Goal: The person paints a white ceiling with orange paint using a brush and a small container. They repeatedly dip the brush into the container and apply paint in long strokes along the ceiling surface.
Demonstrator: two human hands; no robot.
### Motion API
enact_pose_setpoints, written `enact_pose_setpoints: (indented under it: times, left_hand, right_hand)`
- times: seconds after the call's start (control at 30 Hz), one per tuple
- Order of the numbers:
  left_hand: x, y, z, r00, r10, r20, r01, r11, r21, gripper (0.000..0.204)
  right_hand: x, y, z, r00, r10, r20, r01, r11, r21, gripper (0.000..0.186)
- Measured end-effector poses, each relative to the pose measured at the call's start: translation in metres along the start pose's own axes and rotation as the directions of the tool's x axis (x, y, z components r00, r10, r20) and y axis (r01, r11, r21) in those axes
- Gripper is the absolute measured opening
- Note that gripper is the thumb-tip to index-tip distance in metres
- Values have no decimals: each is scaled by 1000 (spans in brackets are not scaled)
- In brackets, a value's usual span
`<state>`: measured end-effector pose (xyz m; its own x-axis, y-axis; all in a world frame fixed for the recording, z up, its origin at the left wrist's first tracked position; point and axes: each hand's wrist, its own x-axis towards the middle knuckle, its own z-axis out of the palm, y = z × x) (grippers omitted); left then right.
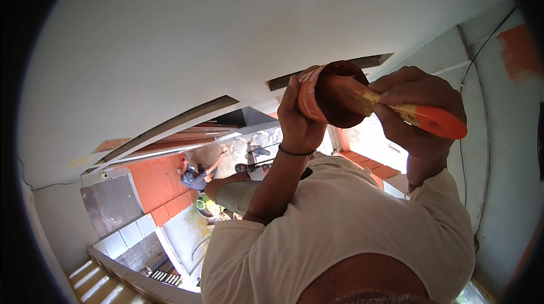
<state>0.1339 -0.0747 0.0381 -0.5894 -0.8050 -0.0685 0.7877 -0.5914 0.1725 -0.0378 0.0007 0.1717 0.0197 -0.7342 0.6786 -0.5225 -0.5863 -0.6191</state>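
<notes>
My left hand (pixel 300 125) is wrapped round a paint pot (pixel 309 98), orange-stained outside and dark reddish inside, held up in front of me with its mouth tilted to the right. My right hand (pixel 422 89) grips a paintbrush (pixel 407 112) by its yellow handle, which ends in bright orange. The brush's head reaches into the mouth of the pot. How much paint lies in the pot I cannot tell.
A pale wall (pixel 226 32) with long brown-edged recesses (pixel 192 118) spans the top. Far below on the left, another person (pixel 195 179) is beside an orange surface (pixel 153 182). At right, a dark cable (pixel 481 49) runs down near an orange-painted patch (pixel 518 53).
</notes>
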Motion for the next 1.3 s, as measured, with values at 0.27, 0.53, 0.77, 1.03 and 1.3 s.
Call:
enact_pose_setpoints:
  times: [0.27,0.53,0.77,1.03,1.3]
  left_hand:
    - [-3,3,-5,1000,23,3,-23,999,31,48]
    - [-7,4,-9,1000,26,-3,-26,997,67,53]
    - [-8,4,-17,998,13,57,-18,997,76,57]
    - [-8,6,-12,999,27,30,-28,999,28,53]
    - [-9,5,-16,999,21,36,-21,1000,-21,47]
  right_hand:
    - [-1,-1,9,998,54,33,-53,998,-47,26]
    - [-5,3,15,996,52,78,-51,999,-13,23]
    - [-6,5,16,992,51,118,-50,999,-14,22]
    - [-9,4,7,998,68,2,-68,993,96,25]
    - [-14,11,-12,969,120,-215,-44,944,326,25]
